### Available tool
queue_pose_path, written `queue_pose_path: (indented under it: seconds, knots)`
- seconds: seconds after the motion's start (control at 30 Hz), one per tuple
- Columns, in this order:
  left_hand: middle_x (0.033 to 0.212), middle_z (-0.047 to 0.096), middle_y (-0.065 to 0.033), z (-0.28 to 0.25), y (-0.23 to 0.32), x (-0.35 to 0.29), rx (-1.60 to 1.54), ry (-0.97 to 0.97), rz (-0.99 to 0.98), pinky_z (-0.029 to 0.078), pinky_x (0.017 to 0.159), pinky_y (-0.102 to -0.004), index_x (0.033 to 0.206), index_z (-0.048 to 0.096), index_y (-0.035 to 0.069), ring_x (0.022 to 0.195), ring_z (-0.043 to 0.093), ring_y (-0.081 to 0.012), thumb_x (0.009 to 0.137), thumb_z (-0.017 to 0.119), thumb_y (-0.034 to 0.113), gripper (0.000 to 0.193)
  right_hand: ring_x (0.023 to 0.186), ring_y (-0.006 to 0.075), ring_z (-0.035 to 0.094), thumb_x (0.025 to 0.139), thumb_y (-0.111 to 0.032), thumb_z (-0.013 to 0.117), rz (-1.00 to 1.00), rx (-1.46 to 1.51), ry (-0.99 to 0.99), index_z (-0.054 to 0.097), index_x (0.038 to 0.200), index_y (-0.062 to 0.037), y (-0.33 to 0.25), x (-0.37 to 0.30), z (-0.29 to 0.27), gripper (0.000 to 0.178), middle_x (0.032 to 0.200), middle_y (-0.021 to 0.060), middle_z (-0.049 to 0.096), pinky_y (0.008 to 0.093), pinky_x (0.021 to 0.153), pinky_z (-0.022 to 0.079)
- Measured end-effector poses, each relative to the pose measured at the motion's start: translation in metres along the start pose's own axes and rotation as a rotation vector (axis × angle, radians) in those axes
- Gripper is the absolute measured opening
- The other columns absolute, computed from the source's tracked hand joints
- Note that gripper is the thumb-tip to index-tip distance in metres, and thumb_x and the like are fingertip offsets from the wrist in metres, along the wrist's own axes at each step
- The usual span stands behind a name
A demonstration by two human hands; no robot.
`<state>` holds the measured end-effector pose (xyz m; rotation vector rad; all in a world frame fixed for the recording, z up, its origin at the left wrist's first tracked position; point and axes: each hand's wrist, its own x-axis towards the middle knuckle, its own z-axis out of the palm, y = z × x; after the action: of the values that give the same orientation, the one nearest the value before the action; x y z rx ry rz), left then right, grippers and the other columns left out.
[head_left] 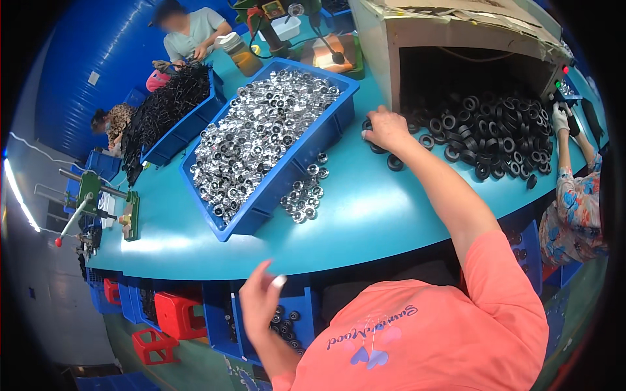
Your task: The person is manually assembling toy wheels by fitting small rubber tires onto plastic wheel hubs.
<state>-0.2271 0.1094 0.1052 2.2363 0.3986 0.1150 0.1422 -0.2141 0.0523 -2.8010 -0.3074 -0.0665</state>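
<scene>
My right hand (389,128) reaches over the table to the left edge of a pile of black rings (489,137). Its thumb and fingers close around a dark ring (366,124), partly hidden by them. Loose rings lie just below that hand, one of them a black ring (394,162) lying flat. My left hand (259,296) is in front of the table edge, thumb and fingers apart, holding nothing. Between the hands and farther off, a blue bin (261,218) is heaped with shiny silver wheel-like parts (261,130). Several more silver parts (303,201) lie beside it.
An open-fronted box (391,65) stands over the ring pile. A green hand press (130,215) is at the far left, near a bin of black parts (212,98). Red stools (176,316) and blue crates (218,306) sit below. Co-workers sit opposite and at right, one with a gloved hand (561,120).
</scene>
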Motion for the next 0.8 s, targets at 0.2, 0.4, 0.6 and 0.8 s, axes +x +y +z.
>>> queue_pose_path:
  seconds: [0.2,0.4,0.6,0.8]
  knots:
    - [0.096,0.07,-0.0078,0.102,0.045,0.08,-0.521,-0.238,0.182,0.055,0.073,-0.0317,0.14,0.061,0.001,0.082,0.066,-0.0159,0.105,0.056,0.011,0.036,0.099,0.0301,0.069,0.077,-0.02,0.081,-0.391,0.409,0.139,0.07,0.123,-0.0091,-0.034,-0.051,-0.018,0.048,0.11,0.0122,0.067,0.042,0.086,0.058]
    - [0.118,0.068,-0.0135,0.158,0.047,0.124,-1.337,-0.383,-0.083,0.058,0.081,-0.0376,0.15,0.049,0.003,0.102,0.068,-0.0242,0.115,0.041,0.041,0.053,0.1,0.0286,0.068,0.078,-0.012,0.076,-0.572,0.832,-0.126,0.071,0.117,-0.0126,-0.085,-0.119,-0.02,0.039,0.109,0.0106,0.067,0.0385,0.083,0.058]
    - [0.118,0.066,-0.0193,0.159,0.023,0.134,-1.525,-0.457,-0.109,0.054,0.08,-0.035,0.151,0.049,0.005,0.096,0.062,-0.022,0.114,0.043,0.043,0.053,0.098,0.0268,0.066,0.089,-0.008,0.068,-0.402,0.811,-0.043,0.073,0.118,-0.0106,-0.066,-0.073,0.011,0.03,0.116,0.0092,0.067,0.0371,0.086,0.055]
    - [0.119,0.065,-0.0214,0.158,0.019,0.132,-1.52,-0.496,-0.097,0.053,0.079,-0.0343,0.151,0.048,0.006,0.094,0.062,-0.0216,0.114,0.044,0.042,0.052,0.115,0.0337,0.06,0.09,-0.007,0.07,-0.463,0.442,0.158,0.074,0.121,-0.0144,-0.075,-0.044,0.064,0.032,0.124,0.009,0.066,0.0428,0.101,0.051]
